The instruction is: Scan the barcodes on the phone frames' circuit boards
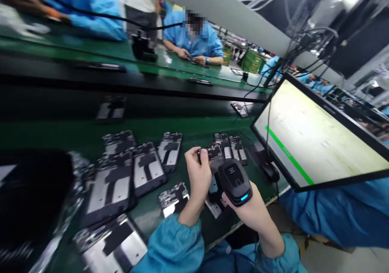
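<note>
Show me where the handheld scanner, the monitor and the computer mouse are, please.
Handheld scanner [233, 176]: head view, on the black housing, short of the blue light.
Monitor [322, 133]: head view, on the lit screen, right of the green band.
Computer mouse [270, 172]: head view, on its black upper shell.

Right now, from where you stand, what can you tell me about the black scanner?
The scanner has a dark, rounded casing that looks like plastic, with a small pale mark on top, a darker patch in the middle and a blue light glowing at the end nearer the wearer. It sits slantwise in the grip of the right hand, above the bench; its underside is hidden. Its far end is close to the opened phone in the left hand; I can't tell whether they touch.
</note>
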{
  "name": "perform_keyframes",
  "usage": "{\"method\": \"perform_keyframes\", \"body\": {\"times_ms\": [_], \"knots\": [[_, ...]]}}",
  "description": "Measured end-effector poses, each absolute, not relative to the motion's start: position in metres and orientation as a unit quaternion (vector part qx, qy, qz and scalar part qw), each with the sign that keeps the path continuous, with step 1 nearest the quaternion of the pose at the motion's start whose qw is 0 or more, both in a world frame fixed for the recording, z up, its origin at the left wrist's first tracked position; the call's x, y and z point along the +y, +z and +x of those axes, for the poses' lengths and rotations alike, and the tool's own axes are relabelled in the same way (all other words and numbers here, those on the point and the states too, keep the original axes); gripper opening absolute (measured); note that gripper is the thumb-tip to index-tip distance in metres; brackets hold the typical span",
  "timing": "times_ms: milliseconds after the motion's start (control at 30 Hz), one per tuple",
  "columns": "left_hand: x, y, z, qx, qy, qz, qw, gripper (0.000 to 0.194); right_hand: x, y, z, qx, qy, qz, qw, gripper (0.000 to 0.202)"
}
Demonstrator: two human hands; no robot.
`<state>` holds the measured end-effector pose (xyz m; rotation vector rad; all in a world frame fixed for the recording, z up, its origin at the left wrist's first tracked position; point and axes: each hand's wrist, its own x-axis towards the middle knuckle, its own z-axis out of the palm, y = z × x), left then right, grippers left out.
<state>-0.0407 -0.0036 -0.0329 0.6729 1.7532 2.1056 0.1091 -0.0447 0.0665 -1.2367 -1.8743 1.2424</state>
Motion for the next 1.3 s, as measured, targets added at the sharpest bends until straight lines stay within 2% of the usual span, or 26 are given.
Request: {"method": "perform_keyframes", "body": {"times_ms": [133, 233, 267, 367, 433, 533, 600, 667, 767, 900, 967, 1067, 1133, 1300], "knots": [[0.006, -0.041, 0.017, 0.545, 0.670, 0.343, 0.369, 0.036, -0.022, 0.034, 0.151, -0.617, 0.495, -0.520, 0.321, 0.042], [0.011, -0.056, 0.047, 0.549, 0.637, 0.358, 0.406, 0.041, -0.013, 0.006, 0.191, -0.567, 0.505, -0.539, 0.364, 0.048], [0.013, -0.061, 0.051, 0.555, 0.628, 0.364, 0.406, 0.048, -0.010, -0.002, 0.203, -0.554, 0.507, -0.545, 0.373, 0.048], [0.018, -0.075, 0.056, 0.529, 0.587, 0.450, 0.416, 0.088, -0.006, -0.020, 0.231, -0.516, 0.539, -0.544, 0.384, 0.046], [0.021, -0.082, 0.059, 0.536, 0.561, 0.491, 0.396, 0.100, -0.005, -0.026, 0.241, -0.483, 0.589, -0.524, 0.382, 0.049], [0.021, -0.087, 0.069, 0.592, 0.541, 0.500, 0.327, 0.089, -0.008, -0.029, 0.252, -0.470, 0.649, -0.491, 0.341, 0.051], [0.017, -0.086, 0.075, 0.615, 0.524, 0.508, 0.299, 0.078, -0.009, -0.030, 0.259, -0.505, 0.648, -0.491, 0.288, 0.048], [0.015, -0.081, 0.077, 0.634, 0.501, 0.511, 0.295, 0.066, -0.001, -0.034, 0.266, -0.550, 0.617, -0.507, 0.244, 0.048], [0.019, -0.073, 0.073, 0.671, 0.443, 0.511, 0.305, 0.056, 0.031, -0.045, 0.265, -0.565, 0.601, -0.510, 0.245, 0.045], [0.025, -0.064, 0.065, 0.739, 0.343, 0.507, 0.283, 0.049, 0.068, -0.060, 0.256, -0.510, 0.698, -0.475, 0.163, 0.031], [0.022, -0.061, 0.059, 0.734, 0.313, 0.534, 0.279, 0.055, 0.076, -0.066, 0.258, -0.479, 0.721, -0.477, 0.152, 0.026], [0.011, -0.060, 0.044, 0.672, 0.275, 0.620, 0.295, 0.086, 0.079, -0.074, 0.262, -0.472, 0.727, -0.476, 0.151, 0.027], [0.005, -0.059, 0.036, 0.671, 0.251, 0.645, 0.266, 0.090, 0.078, -0.074, 0.261, -0.474, 0.737, -0.461, 0.139, 0.032], [0.011, -0.057, 0.046, 0.746, 0.203, 0.627, 0.098, 0.046, 0.064, -0.046, 0.248, -0.518, 0.723, -0.433, 0.147, 0.038]]}}
